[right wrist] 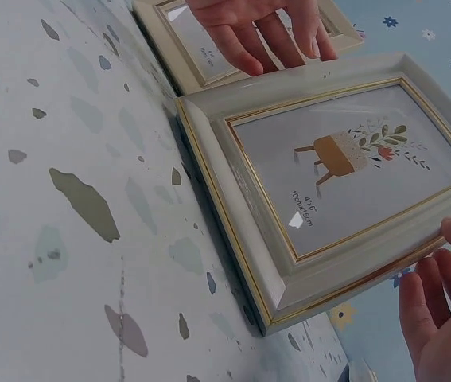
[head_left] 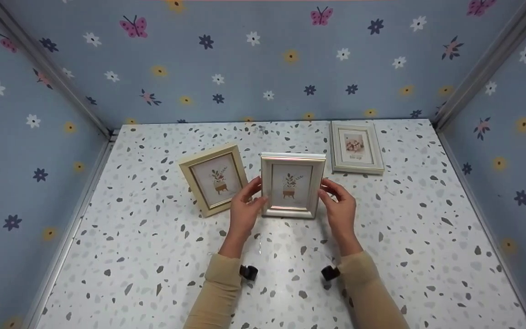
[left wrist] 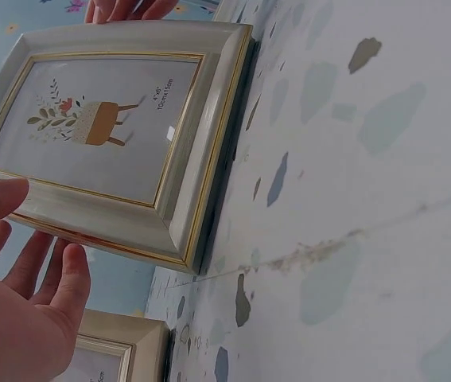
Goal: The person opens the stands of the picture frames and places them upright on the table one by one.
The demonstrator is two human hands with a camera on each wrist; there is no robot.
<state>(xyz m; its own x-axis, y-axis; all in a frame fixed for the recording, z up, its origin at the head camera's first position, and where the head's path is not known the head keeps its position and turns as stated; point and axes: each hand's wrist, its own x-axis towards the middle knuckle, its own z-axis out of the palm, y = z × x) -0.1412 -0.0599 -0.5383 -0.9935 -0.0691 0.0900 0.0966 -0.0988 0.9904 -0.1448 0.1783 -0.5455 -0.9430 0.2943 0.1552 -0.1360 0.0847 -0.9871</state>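
Observation:
A silver-white picture frame (head_left: 292, 187) with gold inner trim stands upright, leaning back a little, its lower edge at the speckled tabletop. Behind its glass is a print of a plant in a legged pot. My left hand (head_left: 244, 210) holds its left side, thumb toward the front and fingers along the edge. On the opposite side my right hand (head_left: 341, 212) grips the edge between thumb and fingers. Just left of it, a cream-gold picture frame (head_left: 195, 183) stands tilted, partly hidden by my left hand.
A third picture frame (head_left: 378, 148), whitish with a pink flower print, is at the back right of the speckled table (head_left: 153, 265). Blue flowered walls (head_left: 267, 59) enclose the back and both sides.

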